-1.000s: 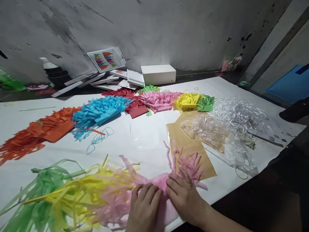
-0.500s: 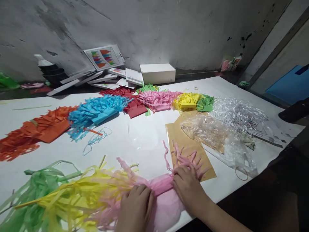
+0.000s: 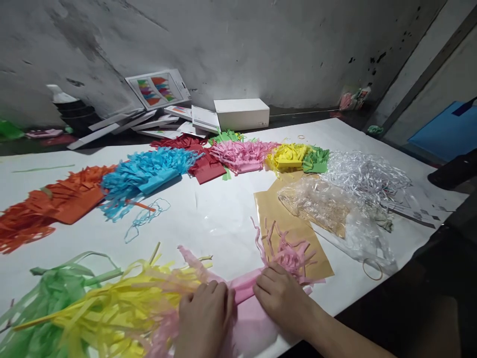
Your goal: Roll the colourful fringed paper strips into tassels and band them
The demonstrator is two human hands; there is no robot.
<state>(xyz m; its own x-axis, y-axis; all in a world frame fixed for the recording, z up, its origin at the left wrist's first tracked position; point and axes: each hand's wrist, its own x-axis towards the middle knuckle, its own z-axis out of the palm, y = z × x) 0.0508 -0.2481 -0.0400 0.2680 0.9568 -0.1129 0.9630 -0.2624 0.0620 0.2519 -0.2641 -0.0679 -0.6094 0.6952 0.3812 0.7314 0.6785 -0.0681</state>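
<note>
A sheet of pink tissue paper, cut into fringes at both ends, lies at the near edge of the white-covered table. My left hand presses down on its left part with fingers curled over the paper. My right hand grips the rolled middle just beside the right-hand pink fringe. To the left, yellow fringe and green fringe spread out from under the pink paper.
A tan sheet and a clear plastic bag lie to the right, beside shredded clear film. Orange, blue, red, pink, yellow and green fringed stacks line the middle. A white box and cards sit by the wall. A rubber band lies near the edge.
Both hands have pushed the pink paper's middle into a tighter roll. The left hand slid left and nearer; the right-hand fringe now stands up more bunched.
</note>
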